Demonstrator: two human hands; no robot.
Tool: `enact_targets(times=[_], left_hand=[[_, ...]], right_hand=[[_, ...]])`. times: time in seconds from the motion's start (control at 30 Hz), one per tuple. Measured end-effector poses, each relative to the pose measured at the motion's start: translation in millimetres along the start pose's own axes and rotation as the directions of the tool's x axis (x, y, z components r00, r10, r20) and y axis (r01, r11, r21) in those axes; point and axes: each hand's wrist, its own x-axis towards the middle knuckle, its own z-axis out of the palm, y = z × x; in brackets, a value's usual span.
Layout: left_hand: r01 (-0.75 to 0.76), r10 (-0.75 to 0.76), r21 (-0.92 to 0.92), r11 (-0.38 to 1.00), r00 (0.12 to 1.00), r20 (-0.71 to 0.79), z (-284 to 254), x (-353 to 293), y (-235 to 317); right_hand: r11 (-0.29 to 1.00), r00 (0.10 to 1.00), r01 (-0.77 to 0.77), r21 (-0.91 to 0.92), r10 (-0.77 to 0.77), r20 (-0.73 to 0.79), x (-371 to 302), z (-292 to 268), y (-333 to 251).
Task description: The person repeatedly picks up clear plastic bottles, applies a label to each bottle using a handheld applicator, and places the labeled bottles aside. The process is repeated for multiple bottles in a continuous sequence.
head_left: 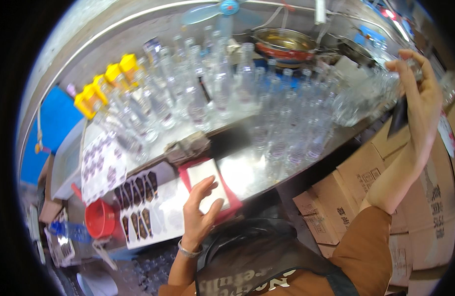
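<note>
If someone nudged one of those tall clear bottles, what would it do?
A clear bottle looks tall and slim, so it could tip. Its glassy shine suggests stiff, breakable walls. Neighbouring bottles stand close, so it might knock them.

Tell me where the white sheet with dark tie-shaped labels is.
In the head view, the white sheet with dark tie-shaped labels lies at lower left, between the round red plastic tub and the bare left hand.

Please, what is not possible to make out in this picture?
In the head view:
Right hand: blur hides whether it grips anything.
Dark object beside it: blurred, kind unclear.
White pad: partly hidden by the left hand.
Blue fan: top cut off by the upper edge.
</note>
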Motion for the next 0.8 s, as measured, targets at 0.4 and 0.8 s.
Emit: enact_targets(times=[0.4, 0.8], left_hand=[[0.222, -0.248, -0.371, 0.902, 0.969, -0.023, -15, 5, -46], [0.183, -0.241, -0.237, 0.954, 0.939, -0.246, -3, -15, -56]], right_hand=[[0.724, 0.747, -0.371, 0.581, -0.140, 0.650, -136, 305, -73], [0.713, 0.623, -0.520, 0.471, -0.061, 0.780, -268, 235, -53]])
